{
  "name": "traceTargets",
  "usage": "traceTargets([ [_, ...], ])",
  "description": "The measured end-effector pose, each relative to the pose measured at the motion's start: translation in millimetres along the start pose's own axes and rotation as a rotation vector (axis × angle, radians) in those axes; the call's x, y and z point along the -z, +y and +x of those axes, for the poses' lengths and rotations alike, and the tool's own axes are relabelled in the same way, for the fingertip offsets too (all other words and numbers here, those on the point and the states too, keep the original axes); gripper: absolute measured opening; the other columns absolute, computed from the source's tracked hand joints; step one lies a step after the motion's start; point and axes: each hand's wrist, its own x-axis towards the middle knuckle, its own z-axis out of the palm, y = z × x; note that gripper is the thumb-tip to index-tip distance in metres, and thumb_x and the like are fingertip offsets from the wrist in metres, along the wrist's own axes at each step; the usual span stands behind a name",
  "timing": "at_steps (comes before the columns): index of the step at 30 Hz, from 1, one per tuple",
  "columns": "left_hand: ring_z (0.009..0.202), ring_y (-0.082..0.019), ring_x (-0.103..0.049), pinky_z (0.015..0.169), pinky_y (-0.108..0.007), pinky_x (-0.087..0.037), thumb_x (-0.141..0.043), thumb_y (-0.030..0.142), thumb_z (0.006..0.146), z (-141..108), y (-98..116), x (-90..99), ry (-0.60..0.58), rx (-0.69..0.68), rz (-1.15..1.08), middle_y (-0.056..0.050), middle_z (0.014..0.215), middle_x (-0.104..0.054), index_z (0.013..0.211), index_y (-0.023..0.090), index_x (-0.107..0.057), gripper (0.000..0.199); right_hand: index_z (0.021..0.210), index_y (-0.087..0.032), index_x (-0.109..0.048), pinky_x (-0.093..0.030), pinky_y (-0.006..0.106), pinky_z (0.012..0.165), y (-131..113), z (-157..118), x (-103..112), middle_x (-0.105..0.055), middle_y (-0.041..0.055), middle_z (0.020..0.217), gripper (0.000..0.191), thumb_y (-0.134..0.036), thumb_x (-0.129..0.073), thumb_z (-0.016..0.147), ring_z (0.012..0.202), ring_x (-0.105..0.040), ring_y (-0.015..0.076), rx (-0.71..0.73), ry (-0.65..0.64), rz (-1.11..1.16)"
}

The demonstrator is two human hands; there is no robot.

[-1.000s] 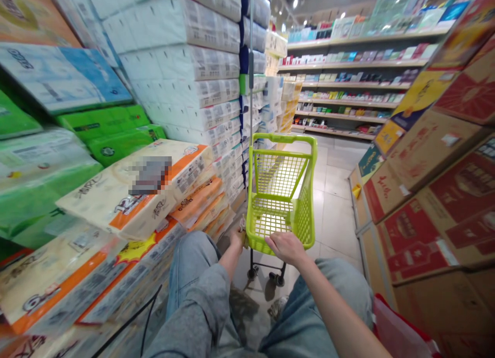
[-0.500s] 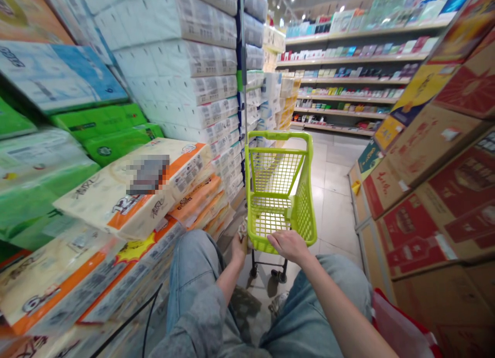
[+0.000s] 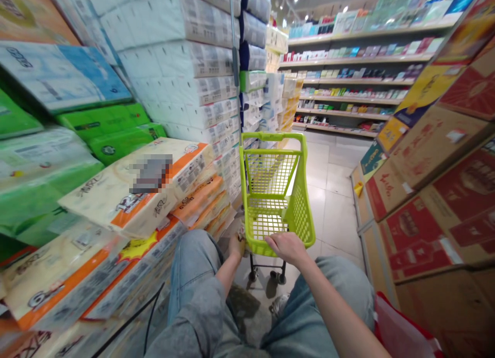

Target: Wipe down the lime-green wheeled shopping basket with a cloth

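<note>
A lime green shopping basket cart point(image 3: 305, 198) on black wheels stands on the tiled floor in front of my knees. My right hand point(image 3: 286, 246) is closed over its near rim. Low beside the cart's left near corner is my left hand point(image 3: 236, 247), fingers curled round a small crumpled, patterned thing point(image 3: 242, 230) that I cannot make out clearly. A thin grey pole point(image 3: 235, 64) rises at the cart's left side.
Stacked tissue packs point(image 3: 135, 193) fill the left, with a blurred-out object on the top one. Cardboard boxes point(image 3: 421, 146) are piled on the right. Stocked shelves point(image 3: 348, 79) stand at the back; tiled floor point(image 3: 336, 213) runs between.
The cart and the pole have shifted slightly left in view, and both hands have moved slightly left too. My right hand stays on the rim.
</note>
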Motion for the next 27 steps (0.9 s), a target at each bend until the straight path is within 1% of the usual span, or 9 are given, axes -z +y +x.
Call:
traceTargets([
  [2, 0.063, -0.015, -0.059, 0.056, -0.022, -0.044, -0.058, 0.011, 0.064, -8, 0, 3.9, -0.015, -0.039, 0.001, -0.004, 0.068, -0.064, 0.075, 0.013, -0.06, 0.011, 0.075, -0.02, -0.066, -0.036, 0.024, 0.065, 3, 2, 0, -0.069, 0.0056, 0.078, 0.069, -0.054, -0.008, 0.091, 0.076, -0.063, 0.0158, -0.011, -0.001, -0.009],
  [5, 0.069, -0.016, -0.06, 0.06, -0.023, -0.044, -0.056, 0.016, 0.068, -20, 5, 8.7, -0.034, -0.171, -0.048, -0.005, 0.074, -0.065, 0.081, 0.013, -0.061, 0.014, 0.074, -0.02, -0.066, -0.037, 0.025, 0.065, 8, 3, 1, -0.069, 0.0058, 0.077, 0.07, -0.055, -0.008, 0.091, 0.074, -0.063, 0.0168, -0.03, 0.002, -0.034],
  [9, 0.069, -0.016, -0.058, 0.06, -0.022, -0.043, -0.055, 0.029, 0.072, -31, 22, 12.4, 0.011, -0.258, -0.108, -0.003, 0.074, -0.065, 0.077, 0.013, -0.061, 0.018, 0.077, -0.02, -0.066, -0.037, 0.025, 0.065, 15, 3, 2, -0.069, 0.0059, 0.08, 0.07, -0.054, -0.006, 0.091, 0.075, -0.063, 0.017, -0.045, 0.0, -0.047],
  [11, 0.066, -0.014, -0.056, 0.059, -0.021, -0.042, -0.053, 0.032, 0.074, -30, 32, 13.6, 0.022, -0.278, -0.131, -0.001, 0.07, -0.063, 0.075, 0.014, -0.06, 0.02, 0.078, -0.021, -0.066, -0.037, 0.025, 0.066, 16, 3, 3, -0.069, 0.0053, 0.082, 0.069, -0.052, -0.006, 0.092, 0.076, -0.063, 0.0165, -0.037, -0.003, -0.044],
  [15, 0.058, -0.012, -0.052, 0.056, -0.02, -0.039, -0.051, 0.031, 0.075, -20, 51, 15.3, 0.021, -0.303, -0.143, 0.001, 0.06, -0.059, 0.074, 0.015, -0.06, 0.018, 0.077, -0.021, -0.065, -0.036, 0.024, 0.065, 16, 5, 2, -0.069, 0.0048, 0.081, 0.067, -0.051, -0.007, 0.092, 0.076, -0.062, 0.0157, -0.004, 0.004, -0.049],
  [20, 0.06, -0.014, -0.052, 0.059, -0.02, -0.038, -0.049, 0.027, 0.076, -12, 67, 18.3, 0.04, -0.343, -0.032, 0.0, 0.058, -0.058, 0.069, 0.016, -0.059, 0.016, 0.076, -0.021, -0.064, -0.036, 0.025, 0.064, 12, 7, -1, -0.069, 0.0041, 0.08, 0.066, -0.05, -0.007, 0.093, 0.075, -0.063, 0.0162, 0.01, 0.024, -0.049],
  [23, 0.058, -0.013, -0.049, 0.059, -0.021, -0.035, -0.047, 0.02, 0.076, -24, 64, 22.3, 0.022, -0.429, 0.113, 0.0, 0.056, -0.055, 0.058, 0.017, -0.054, 0.019, 0.076, -0.021, -0.065, -0.037, 0.026, 0.065, 11, 8, -1, -0.069, 0.0052, 0.08, 0.068, -0.051, -0.005, 0.092, 0.076, -0.063, 0.0168, -0.014, 0.017, -0.049],
  [25, 0.059, -0.013, -0.049, 0.059, -0.021, -0.034, -0.044, 0.018, 0.077, -36, 54, 24.9, 0.004, -0.471, 0.165, -0.001, 0.057, -0.055, 0.056, 0.017, -0.051, 0.022, 0.077, -0.021, -0.065, -0.037, 0.026, 0.066, 11, 9, -1, -0.069, 0.0053, 0.08, 0.07, -0.051, -0.004, 0.092, 0.077, -0.063, 0.0172, -0.03, 0.013, -0.052],
  [27, 0.06, -0.014, -0.05, 0.06, -0.022, -0.034, -0.044, 0.016, 0.077, -46, 40, 26.7, -0.017, -0.463, 0.183, -0.002, 0.059, -0.056, 0.056, 0.017, -0.052, 0.022, 0.078, -0.022, -0.065, -0.038, 0.026, 0.066, 12, 8, 1, -0.069, 0.0049, 0.081, 0.07, -0.052, -0.004, 0.092, 0.078, -0.064, 0.0174, -0.038, 0.008, -0.054],
])
